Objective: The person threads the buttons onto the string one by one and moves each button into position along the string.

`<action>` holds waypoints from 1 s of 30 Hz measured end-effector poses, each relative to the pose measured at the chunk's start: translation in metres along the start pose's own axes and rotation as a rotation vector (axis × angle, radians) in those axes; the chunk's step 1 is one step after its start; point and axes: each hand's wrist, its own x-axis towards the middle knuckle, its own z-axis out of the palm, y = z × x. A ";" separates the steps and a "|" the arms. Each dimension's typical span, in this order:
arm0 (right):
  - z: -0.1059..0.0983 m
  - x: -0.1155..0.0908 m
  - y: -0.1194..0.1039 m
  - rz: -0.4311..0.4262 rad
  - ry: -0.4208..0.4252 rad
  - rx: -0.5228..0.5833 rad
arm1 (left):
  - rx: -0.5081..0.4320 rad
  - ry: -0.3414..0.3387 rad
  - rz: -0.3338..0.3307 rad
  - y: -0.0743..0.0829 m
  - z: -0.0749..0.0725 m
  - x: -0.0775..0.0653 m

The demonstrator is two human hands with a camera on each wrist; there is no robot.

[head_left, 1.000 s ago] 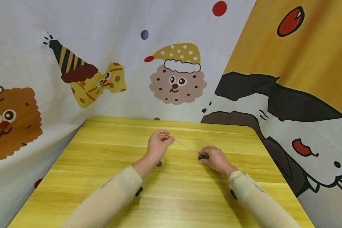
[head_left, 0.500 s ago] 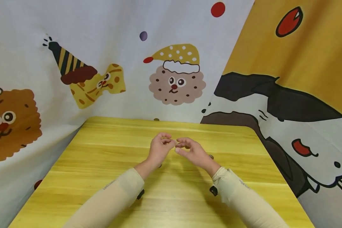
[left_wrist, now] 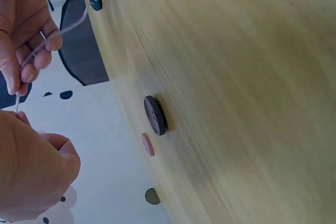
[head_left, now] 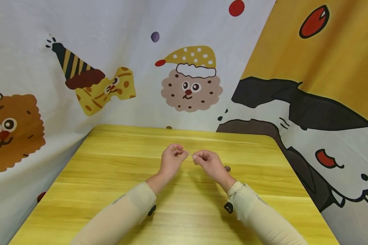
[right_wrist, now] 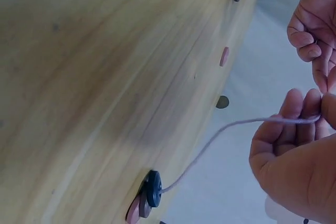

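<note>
Close together above the table, my left hand (head_left: pixel 171 162) and right hand (head_left: pixel 211 164) pinch a thin pale purple string (right_wrist: pixel 231 123). A short length of it spans the gap between the fingertips, as the left wrist view shows. From my right hand (right_wrist: pixel 294 156) the string sags to a dark blue button (right_wrist: pixel 154 188) on the table. Against that button lie a brown button (right_wrist: pixel 144 205) and a pink button (right_wrist: pixel 133 211); whether the string passes through these two is hidden. In the head view a button (head_left: pixel 227 168) shows beside the right wrist.
A dark brown button (left_wrist: pixel 155 115) with holes lies apart on the wooden table (left_wrist: pixel 236 103). Near it is a small pink button (left_wrist: pixel 148 144). A printed cloth (head_left: pixel 135 30) hangs behind the table's far edge.
My right hand has let go of the dark button and moved left to my left hand. Its fingers, spread half a second ago, now pinch the string. The left hand stays nearly in place.
</note>
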 end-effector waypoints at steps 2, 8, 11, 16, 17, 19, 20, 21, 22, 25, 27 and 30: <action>0.001 0.000 0.001 0.000 -0.006 0.007 | 0.000 0.002 0.003 0.000 0.000 -0.001; 0.002 -0.001 0.003 0.002 0.010 0.015 | -0.015 -0.008 -0.002 -0.002 0.000 -0.002; 0.002 -0.002 0.004 0.012 0.026 0.035 | -0.011 -0.013 -0.007 -0.004 0.000 -0.003; 0.002 -0.003 0.006 0.039 0.059 0.085 | -0.017 -0.004 -0.013 -0.006 0.001 -0.004; 0.001 -0.003 0.006 0.042 0.064 0.092 | -0.018 -0.005 -0.014 -0.005 0.001 -0.004; 0.001 -0.003 0.007 0.043 0.068 0.102 | -0.009 -0.020 -0.022 -0.006 0.000 -0.003; 0.001 -0.003 0.007 0.043 0.066 0.106 | 0.004 -0.030 -0.025 -0.006 -0.001 -0.002; 0.000 -0.003 0.007 0.041 0.064 0.110 | 0.027 -0.040 -0.021 -0.006 -0.003 0.000; 0.000 -0.003 0.006 0.041 0.061 0.113 | 0.063 -0.052 -0.015 -0.006 -0.007 0.002; -0.001 -0.003 0.007 0.041 0.051 0.114 | 0.224 -0.078 0.017 -0.008 -0.025 0.013; -0.002 -0.003 0.008 0.045 0.049 0.111 | 0.340 -0.091 0.029 -0.011 -0.040 0.021; -0.005 -0.003 0.011 0.053 0.046 0.099 | 0.500 -0.132 0.000 -0.017 -0.061 0.030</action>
